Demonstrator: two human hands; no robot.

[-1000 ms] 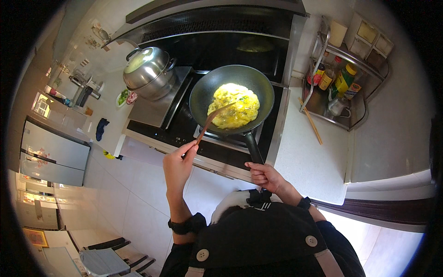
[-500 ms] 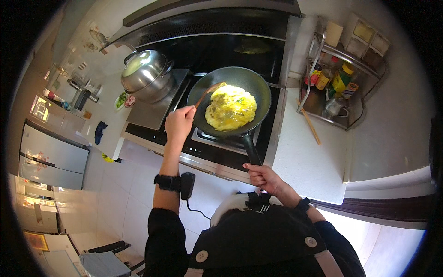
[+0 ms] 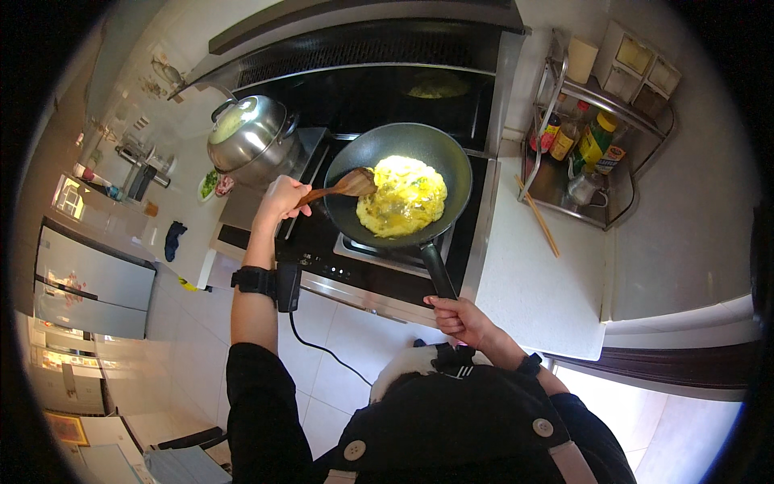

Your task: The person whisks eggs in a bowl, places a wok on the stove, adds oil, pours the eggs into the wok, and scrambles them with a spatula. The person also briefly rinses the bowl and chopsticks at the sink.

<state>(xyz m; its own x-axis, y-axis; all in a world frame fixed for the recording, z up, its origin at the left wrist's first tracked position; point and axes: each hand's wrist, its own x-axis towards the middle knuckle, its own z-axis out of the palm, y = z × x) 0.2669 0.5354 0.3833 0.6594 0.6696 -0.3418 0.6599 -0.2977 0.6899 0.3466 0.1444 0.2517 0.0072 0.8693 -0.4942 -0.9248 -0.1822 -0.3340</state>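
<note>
A dark frying pan (image 3: 453, 157) sits on the hob with a round, yellow egg omelette (image 3: 405, 202) flecked with green in it. My left hand (image 3: 282, 200) is closed round a wooden spatula (image 3: 353, 184). The spatula's broad blade reaches over the pan's left side and meets the egg's upper left edge. My right hand (image 3: 468, 319), fingers curled, grips the end of the pan's black handle (image 3: 438, 273), which points toward me.
Left of the pan stands a lidded steel pot (image 3: 251, 141). A plate of chopped greens (image 3: 209, 185) lies farther left. On the right counter are wooden chopsticks (image 3: 538, 218) and a metal rack (image 3: 621, 194) holding bottles, a yellow-capped container (image 3: 597, 139) and a small metal jug (image 3: 587, 187).
My left hand has moved left and slightly up, and the spatula has turned from steep to nearly level, its blade face now showing. My right hand stays on the handle.
</note>
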